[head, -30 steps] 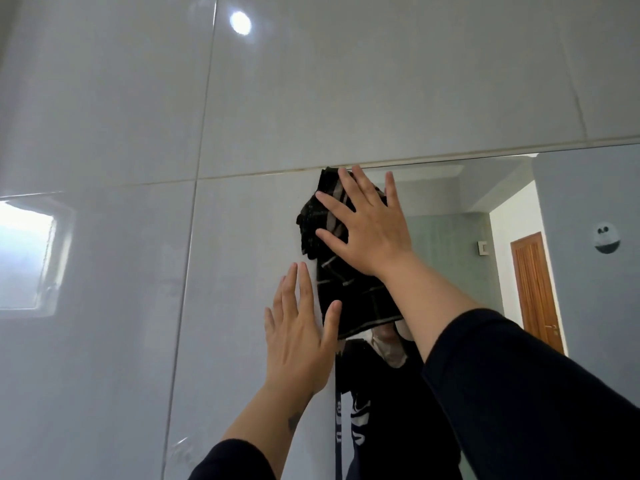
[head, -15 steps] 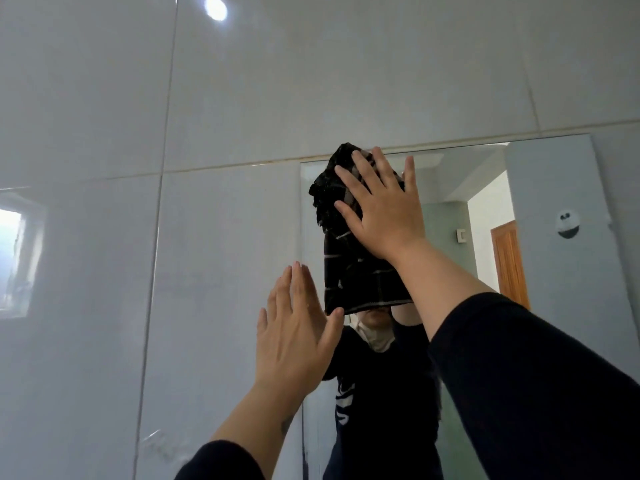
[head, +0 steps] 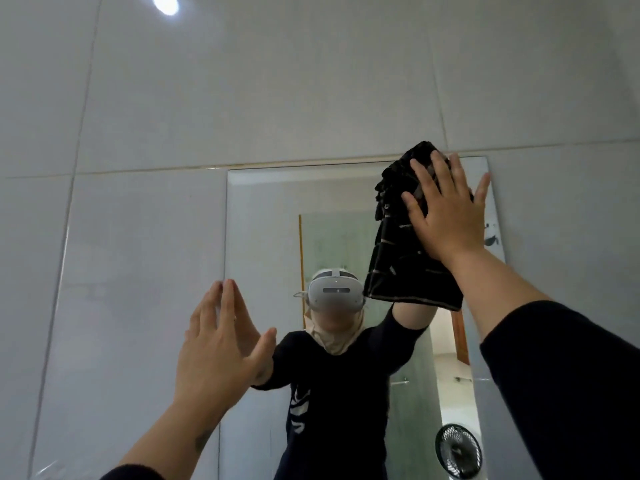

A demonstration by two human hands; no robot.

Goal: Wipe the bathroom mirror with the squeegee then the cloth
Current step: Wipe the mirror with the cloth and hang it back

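Cloth [head: 405, 258], black with thin pale stripes, lies flat against the upper right corner of the mirror [head: 263, 237], its bunched top edge reaching just past the mirror's upper rim onto the tiled wall [head: 311, 81]; your right hand [head: 446, 220] presses it there with an open palm, the fingers [head: 420, 181] spread wide and pointing up, so the grip is a flat press and no pinch; the lower part of the cloth hangs loose below your wrist. Your left hand [head: 221, 348] is raised at the mirror's left edge, palm toward the glass, fingers straight and close together, thumb apart, holding nothing; whether it touches the glass or the tile you cannot tell from this view. Both arms wear dark sleeves pushed back from the wrists. In the glass you see your own reflection in a dark top and a white headset [head: 334, 289], a wooden door frame behind it, and a small black fan [head: 457, 452] low at the right. A bright round light glares off the tile at the top left.
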